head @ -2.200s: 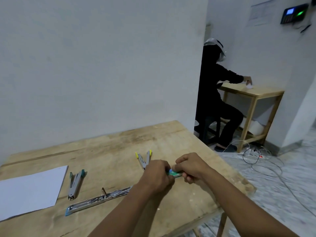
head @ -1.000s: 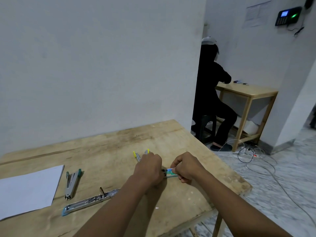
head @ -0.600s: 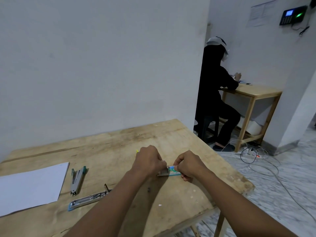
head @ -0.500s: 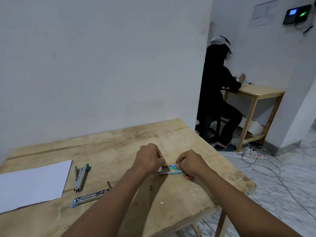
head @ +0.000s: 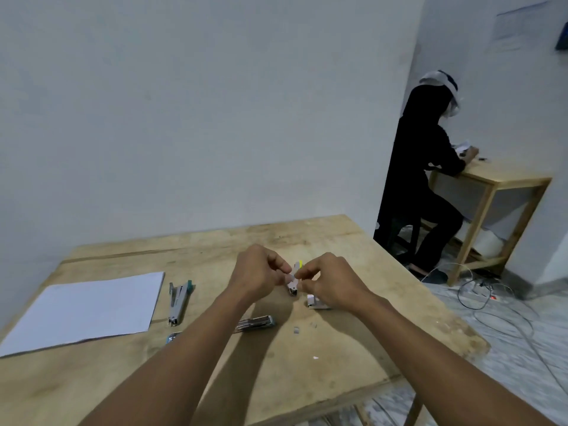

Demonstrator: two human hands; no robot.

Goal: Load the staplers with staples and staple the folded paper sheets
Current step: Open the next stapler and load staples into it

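Observation:
Above the middle of the wooden table (head: 307, 364), my left hand (head: 261, 272) and my right hand (head: 330, 282) meet fingertip to fingertip. Together they pinch a small pale strip of staples (head: 289, 277), too blurred to make out in detail. Just behind the fingers lies the open yellow-tipped stapler (head: 295, 284). The small staple box (head: 316, 303) lies open on the table under my right hand. A green-tipped stapler (head: 178, 299) sits open to the left, beside the white paper sheet (head: 83, 309). My left forearm partly covers a long stapler (head: 256, 322).
A few loose staple bits (head: 296, 330) lie on the wood near the box. The table ends at a white wall behind and drops off at its right edge. A person in black (head: 421, 179) sits at another small table (head: 504, 182), with cables (head: 479, 296) on the floor.
Earlier both hands held the staple box and slid it open. Now the box lies on the table and my fingers pinch a small strip above the yellow-tipped stapler. The view has turned left.

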